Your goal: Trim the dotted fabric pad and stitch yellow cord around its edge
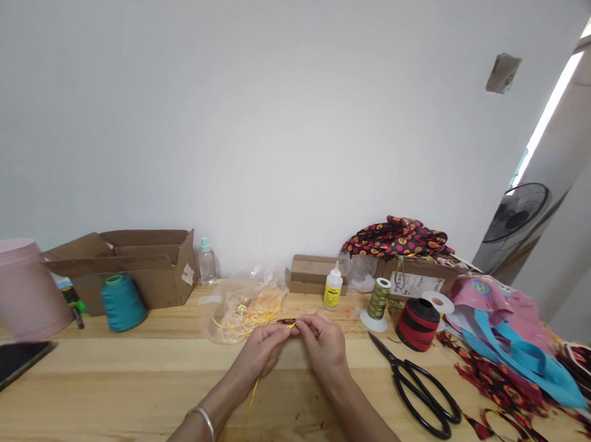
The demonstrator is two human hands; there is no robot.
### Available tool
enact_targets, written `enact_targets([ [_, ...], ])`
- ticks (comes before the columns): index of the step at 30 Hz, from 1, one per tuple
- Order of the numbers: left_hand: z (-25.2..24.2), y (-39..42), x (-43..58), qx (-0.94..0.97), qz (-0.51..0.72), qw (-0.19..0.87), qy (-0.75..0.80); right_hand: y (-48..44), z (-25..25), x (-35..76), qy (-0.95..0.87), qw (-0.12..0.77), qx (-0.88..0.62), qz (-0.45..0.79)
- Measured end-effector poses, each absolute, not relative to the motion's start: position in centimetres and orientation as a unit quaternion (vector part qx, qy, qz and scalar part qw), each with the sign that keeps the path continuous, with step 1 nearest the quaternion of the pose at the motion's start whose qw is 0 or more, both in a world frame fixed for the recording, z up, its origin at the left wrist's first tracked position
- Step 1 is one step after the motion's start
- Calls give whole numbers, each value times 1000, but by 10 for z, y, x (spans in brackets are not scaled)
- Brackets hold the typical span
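Note:
My left hand (264, 346) and my right hand (326, 348) meet above the middle of the table, fingertips pinched close together. Between them runs a thin yellow cord (253, 393), whose tail hangs below my left hand. A small dark patterned scrap (286, 321) shows at the fingertips; whether it is held with the cord is hard to tell. Just behind my left hand lies a clear plastic bag with a tangle of yellow cord (249, 319). Beyond my right hand stands a white glue bottle (332, 291) with a yellow label.
Black scissors (422, 394), a green thread spool (379, 299), a red-and-black reel (418, 325) and fabric scraps (503, 384) lie to the right. At left are a teal thread cone (123, 305), a cardboard box (136, 278), a pink bin (21, 291) and a phone (0, 371).

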State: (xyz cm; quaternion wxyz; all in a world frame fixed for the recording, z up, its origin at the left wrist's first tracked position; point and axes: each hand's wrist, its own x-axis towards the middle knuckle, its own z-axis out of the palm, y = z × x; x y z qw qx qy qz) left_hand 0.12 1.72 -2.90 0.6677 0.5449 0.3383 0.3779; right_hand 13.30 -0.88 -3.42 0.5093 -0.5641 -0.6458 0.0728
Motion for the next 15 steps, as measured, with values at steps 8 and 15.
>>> enact_targets([
  [8, -23, 13, 5, 534, 404, 654, 352, -11, -32, 132, -634, 528, -562, 58],
  [15, -29, 16, 6, 563, 420, 642, 307, -10, -33, 133, -624, 540, -562, 52],
])
